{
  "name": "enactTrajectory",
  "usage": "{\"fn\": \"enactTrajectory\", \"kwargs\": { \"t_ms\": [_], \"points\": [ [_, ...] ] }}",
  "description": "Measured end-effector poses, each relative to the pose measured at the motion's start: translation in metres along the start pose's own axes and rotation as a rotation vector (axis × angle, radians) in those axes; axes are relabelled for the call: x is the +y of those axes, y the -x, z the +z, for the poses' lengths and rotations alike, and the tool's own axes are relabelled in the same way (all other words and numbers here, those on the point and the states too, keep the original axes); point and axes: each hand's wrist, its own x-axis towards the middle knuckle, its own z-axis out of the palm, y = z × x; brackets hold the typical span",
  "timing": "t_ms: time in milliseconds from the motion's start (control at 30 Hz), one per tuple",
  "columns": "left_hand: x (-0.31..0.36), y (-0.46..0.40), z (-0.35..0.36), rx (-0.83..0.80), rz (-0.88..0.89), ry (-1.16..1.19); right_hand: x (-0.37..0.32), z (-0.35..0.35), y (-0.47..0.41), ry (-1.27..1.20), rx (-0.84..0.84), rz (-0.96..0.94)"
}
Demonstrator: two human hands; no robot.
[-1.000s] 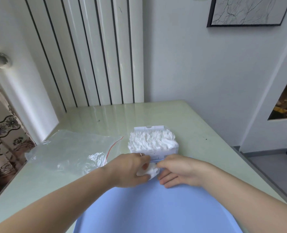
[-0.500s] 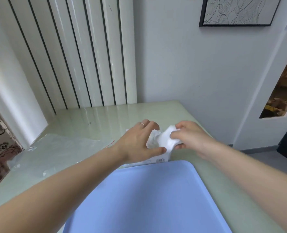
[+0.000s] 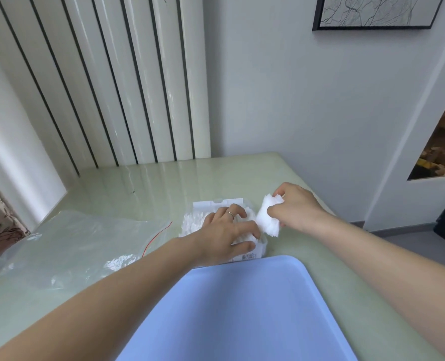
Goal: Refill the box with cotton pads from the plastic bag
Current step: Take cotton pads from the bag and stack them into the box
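Note:
A small white box (image 3: pixel 216 204) packed with white cotton pads (image 3: pixel 191 222) stands on the pale green table, just beyond a blue tray. My left hand (image 3: pixel 227 234) lies on top of the pads in the box, fingers curled over them and thumb against the box's near side. My right hand (image 3: pixel 295 208) hovers just right of the box and pinches a small stack of cotton pads (image 3: pixel 268 218). A clear plastic bag (image 3: pixel 72 246) with a red seal line lies flat to the left, holding only a few white bits.
The blue tray (image 3: pixel 242 313) fills the near middle of the table (image 3: pixel 143 186). A ribbed white radiator panel stands behind the table. The table's right edge drops to a grey floor. A framed picture hangs on the wall at upper right.
My right hand has carried its stack of pads from over the box to its right side. My left hand has settled lower on the pads in the box.

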Motion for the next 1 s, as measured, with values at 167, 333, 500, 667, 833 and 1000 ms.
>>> {"fn": "enactTrajectory", "kwargs": {
  "t_ms": [167, 333, 500, 667, 833, 1000],
  "points": [
    [-0.008, 0.010, 0.006, 0.061, 0.032, 0.075, -0.008, 0.009, 0.003, 0.015, -0.044, -0.036],
    [-0.006, 0.010, 0.008, 0.106, 0.026, 0.127, -0.009, 0.023, 0.006, 0.169, -0.047, -0.110],
    [-0.008, 0.008, 0.011, 0.138, 0.011, 0.133, -0.018, 0.026, 0.016, 0.427, -0.006, -0.252],
    [-0.009, 0.007, 0.015, 0.185, 0.017, 0.135, -0.027, 0.031, 0.018, 0.508, -0.154, -0.246],
    [-0.012, 0.007, 0.017, 0.232, 0.039, 0.153, -0.034, 0.026, 0.008, 0.565, -0.277, -0.172],
    [-0.014, 0.008, 0.019, 0.250, 0.058, 0.149, -0.034, 0.017, -0.015, 0.432, -0.386, -0.132]
  ]
}}
